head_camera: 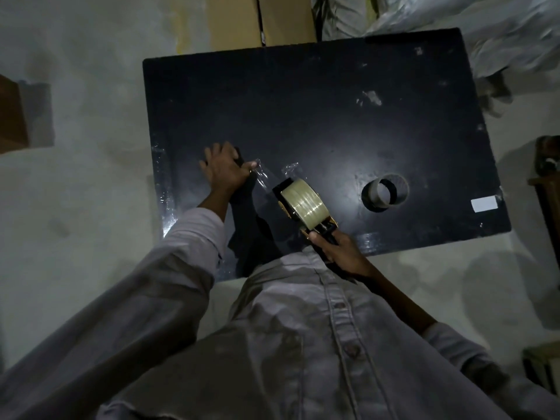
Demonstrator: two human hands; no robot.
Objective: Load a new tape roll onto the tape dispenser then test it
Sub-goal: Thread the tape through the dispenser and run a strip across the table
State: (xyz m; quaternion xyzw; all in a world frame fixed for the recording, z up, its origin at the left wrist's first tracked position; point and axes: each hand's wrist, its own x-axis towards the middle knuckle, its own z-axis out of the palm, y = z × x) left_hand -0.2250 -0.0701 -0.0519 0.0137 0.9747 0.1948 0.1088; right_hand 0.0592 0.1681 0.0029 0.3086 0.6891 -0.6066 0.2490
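Observation:
A hand-held tape dispenser [325, 230] with a full clear tape roll [304, 206] mounted on it hovers over the near part of the black table [303, 110]. My right hand [339, 253] is closed around its handle at the table's front edge. A strip of clear tape [262, 177] runs from the dispenser's front to my left hand [224, 168], which pinches the strip's free end against the tabletop. An empty cardboard tape core [385, 192] lies on its side to the right of the dispenser.
A small white label [485, 204] sits at the table's right edge. Scraps of old tape stick to the tabletop and its left edge. A cardboard box [260, 22] stands behind the table, plastic sheeting [500, 31] at the back right.

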